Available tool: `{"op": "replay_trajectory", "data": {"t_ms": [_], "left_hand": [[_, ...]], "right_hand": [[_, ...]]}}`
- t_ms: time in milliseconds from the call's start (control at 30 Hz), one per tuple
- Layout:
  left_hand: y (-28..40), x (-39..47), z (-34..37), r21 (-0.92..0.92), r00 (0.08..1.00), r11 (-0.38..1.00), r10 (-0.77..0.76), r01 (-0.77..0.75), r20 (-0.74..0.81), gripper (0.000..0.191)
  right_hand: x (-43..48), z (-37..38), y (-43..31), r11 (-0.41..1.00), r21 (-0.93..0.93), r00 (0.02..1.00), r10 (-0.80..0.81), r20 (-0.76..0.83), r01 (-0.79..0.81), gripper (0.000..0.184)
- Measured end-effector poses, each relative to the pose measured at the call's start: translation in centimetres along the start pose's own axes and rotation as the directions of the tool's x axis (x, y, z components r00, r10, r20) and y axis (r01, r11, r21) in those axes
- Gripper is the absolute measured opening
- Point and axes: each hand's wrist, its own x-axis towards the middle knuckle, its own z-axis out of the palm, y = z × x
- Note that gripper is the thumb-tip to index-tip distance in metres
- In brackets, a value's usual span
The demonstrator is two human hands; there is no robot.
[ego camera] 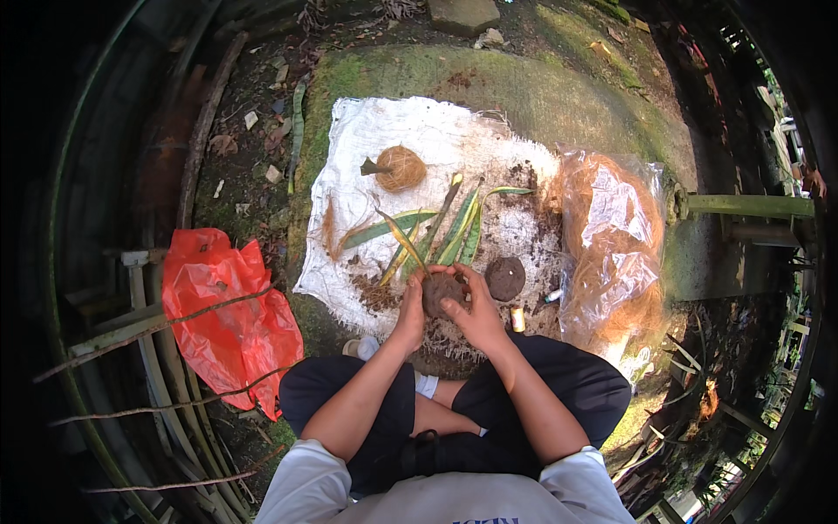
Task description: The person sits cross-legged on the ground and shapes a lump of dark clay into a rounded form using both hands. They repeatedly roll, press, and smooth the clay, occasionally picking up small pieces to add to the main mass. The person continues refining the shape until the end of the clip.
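Between my left hand (pixel 411 308) and my right hand (pixel 476 311) is a dark ball of soil (pixel 440 296), gripped from both sides, with my right thumb pressing its face. Yellow-edged snake plant leaves (pixel 400 239) rise at its top; which of them are rooted in it I cannot tell. More snake plant leaves (pixel 461 226) lie just beyond my fingers on a white woven sack (pixel 366 137). A second soil ball (pixel 505 278) rests to the right of my right hand. Farther off sits a fibre-wrapped ball (pixel 400 169) with a dark leaf stub.
A clear plastic bag of coconut fibre (pixel 612 242) lies at the right. Near my right knee are a thread spool (pixel 518 319) and a small white-and-teal item (pixel 554 296). A red plastic bag (pixel 222 308) and thin branches are at the left. Loose soil dots the sack.
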Motion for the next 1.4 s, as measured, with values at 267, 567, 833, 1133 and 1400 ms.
{"op": "replay_trajectory", "data": {"t_ms": [267, 567, 833, 1133, 1400], "left_hand": [[-0.5, 0.1, 0.4, 0.177, 0.964, 0.949, 0.245, -0.261, 0.106, 0.089], [1.7, -0.9, 0.9, 0.4, 0.962, 0.88, 0.186, -0.254, 0.202, 0.086], [1.6, -0.9, 0.9, 0.422, 0.948, 0.849, 0.273, -0.318, 0.165, 0.055], [1.2, -1.0, 1.6, 0.305, 0.944, 0.895, 0.287, -0.325, 0.162, 0.075], [1.5, -4.7, 2.9, 0.551, 0.941, 0.765, 0.31, -0.333, 0.139, 0.1]], "right_hand": [[-0.6, -0.3, -1.4, 0.998, -0.058, 0.999, -0.034, 0.015, 0.035, 0.068], [-0.7, 0.2, -1.4, 0.93, 0.358, 0.996, -0.082, -0.021, 0.084, 0.041], [-0.9, 0.4, -1.1, 0.921, 0.381, 0.996, -0.068, -0.063, 0.087, 0.041], [-0.8, 0.4, -0.1, 0.926, 0.355, 0.989, -0.094, -0.114, 0.129, 0.053], [-4.3, 0.0, -2.5, 0.605, 0.787, 0.993, 0.046, 0.113, -0.118, 0.07]]}}
